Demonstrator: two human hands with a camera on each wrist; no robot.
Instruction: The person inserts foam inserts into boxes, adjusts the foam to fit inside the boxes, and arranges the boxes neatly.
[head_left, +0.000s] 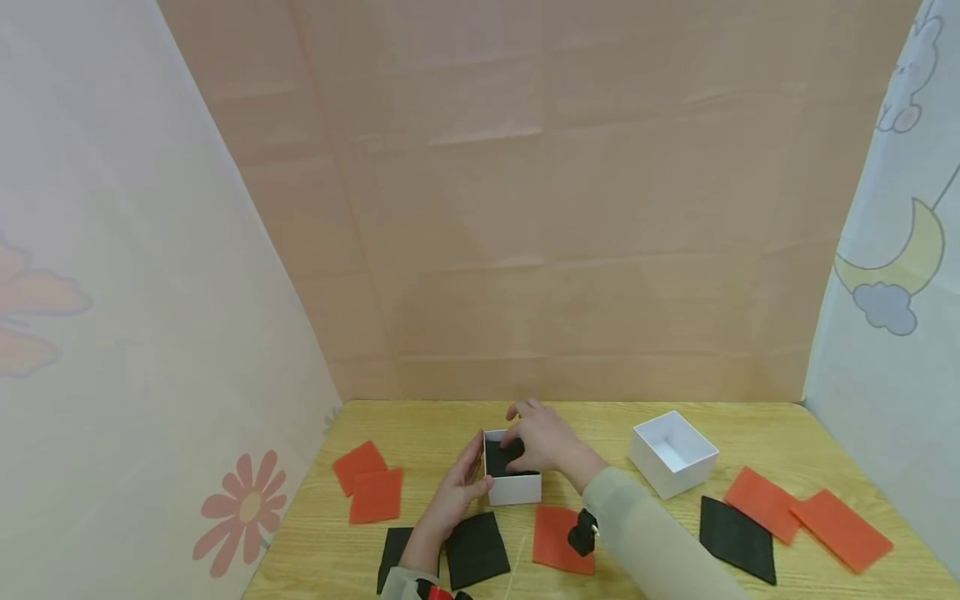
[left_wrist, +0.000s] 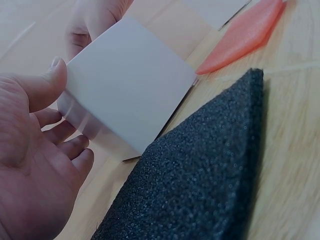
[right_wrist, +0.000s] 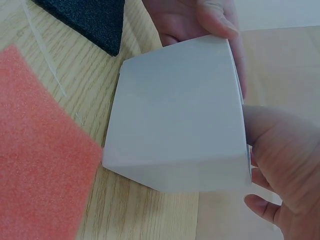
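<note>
Plainly, your left grip (head_left: 459, 483) holds the white box (head_left: 515, 490) at its near-left corner. Your right grip (head_left: 546, 437) reaches inside, touching the black foam (head_left: 495, 458), though I cannot tell whether it pinches. A second box (head_left: 652, 464) stands right of that grip; an orange sheet (head_left: 555, 540) lies nearer you.

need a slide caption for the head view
Left hand steadies a white box while the right hand reaches in over black foam, red sheets lying around on the table.
</note>
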